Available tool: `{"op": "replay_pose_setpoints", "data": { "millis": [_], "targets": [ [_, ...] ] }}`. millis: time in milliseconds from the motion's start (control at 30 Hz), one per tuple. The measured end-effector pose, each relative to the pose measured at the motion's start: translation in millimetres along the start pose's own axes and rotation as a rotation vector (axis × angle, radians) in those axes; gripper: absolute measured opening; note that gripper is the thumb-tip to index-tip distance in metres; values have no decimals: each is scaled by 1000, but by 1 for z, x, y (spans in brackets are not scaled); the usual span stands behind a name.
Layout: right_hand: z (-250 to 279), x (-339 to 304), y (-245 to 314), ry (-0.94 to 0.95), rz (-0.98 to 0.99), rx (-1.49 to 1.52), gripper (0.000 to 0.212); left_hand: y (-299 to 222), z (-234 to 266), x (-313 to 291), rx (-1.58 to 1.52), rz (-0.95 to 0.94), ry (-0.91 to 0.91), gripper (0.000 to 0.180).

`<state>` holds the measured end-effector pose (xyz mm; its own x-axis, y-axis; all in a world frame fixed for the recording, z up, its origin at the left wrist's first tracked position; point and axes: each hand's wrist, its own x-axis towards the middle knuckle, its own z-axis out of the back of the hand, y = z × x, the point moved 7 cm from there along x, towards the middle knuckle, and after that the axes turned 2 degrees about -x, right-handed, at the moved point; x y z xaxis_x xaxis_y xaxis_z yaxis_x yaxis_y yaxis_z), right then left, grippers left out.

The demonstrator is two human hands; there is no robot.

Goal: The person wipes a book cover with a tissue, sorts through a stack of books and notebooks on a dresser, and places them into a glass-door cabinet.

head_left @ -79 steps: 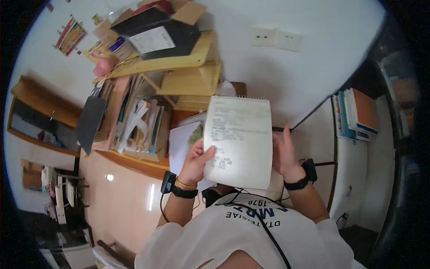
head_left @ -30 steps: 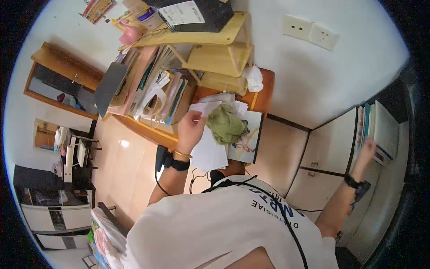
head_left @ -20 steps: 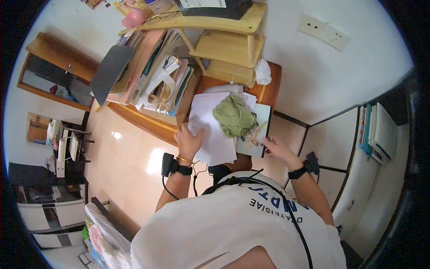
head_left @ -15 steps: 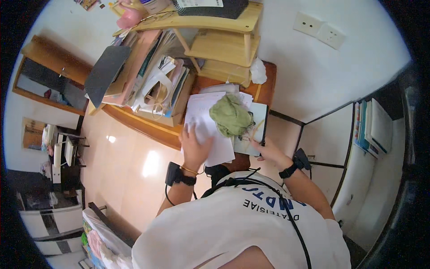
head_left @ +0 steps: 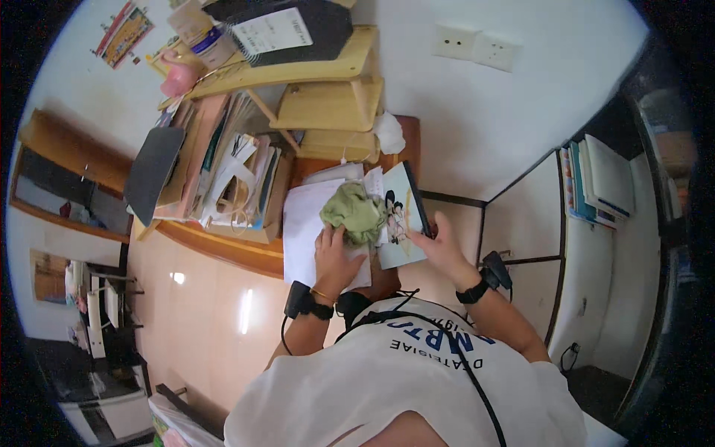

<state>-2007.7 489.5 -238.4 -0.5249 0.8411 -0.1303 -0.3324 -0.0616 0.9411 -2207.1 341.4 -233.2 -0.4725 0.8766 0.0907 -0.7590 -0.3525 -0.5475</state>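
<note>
A crumpled green cloth point(head_left: 354, 214) lies on loose white papers point(head_left: 302, 223) at the desk's front. My left hand point(head_left: 335, 262) rests on the papers, fingers stretched out, with its fingertips at the cloth's near edge. To the right is a flat, pale board-like thing with cartoon figures and a dark edge point(head_left: 400, 246); whether it is a book or a folder I cannot tell. Its right side is raised and tilted. My right hand point(head_left: 441, 242) grips that side, with some fingers hidden behind it.
Folders and papers fill an open box point(head_left: 274, 201) left of the white sheets. Behind them stands a small wooden shelf point(head_left: 328, 100), with a white crumpled bag point(head_left: 389, 134) beside it. A white cabinet point(head_left: 525, 208) stands at the right. Cables hang from my wrist straps.
The right side of the pale board-like thing has come up, with my right hand on it. My left hand has shifted from the papers to the cloth's edge. The view has shifted too.
</note>
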Motion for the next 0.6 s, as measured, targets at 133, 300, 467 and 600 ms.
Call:
{"op": "replay_pose_setpoints", "data": {
  "millis": [133, 300, 467, 600],
  "targets": [
    [44, -15, 12, -146, 41, -81, 28, -12, -1, 6, 35, 18, 13, 77],
    [101, -48, 35, -312, -52, -131, 26, -63, 22, 26, -105, -101, -147, 54],
    [137, -84, 80, -533, 78, -251, 26, -160, -56, 54, -1354, 308, 412, 39],
    [154, -109, 85, -588, 98, -257, 31, -236, -128, 64, -1733, 477, 775, 58]
  ]
}}
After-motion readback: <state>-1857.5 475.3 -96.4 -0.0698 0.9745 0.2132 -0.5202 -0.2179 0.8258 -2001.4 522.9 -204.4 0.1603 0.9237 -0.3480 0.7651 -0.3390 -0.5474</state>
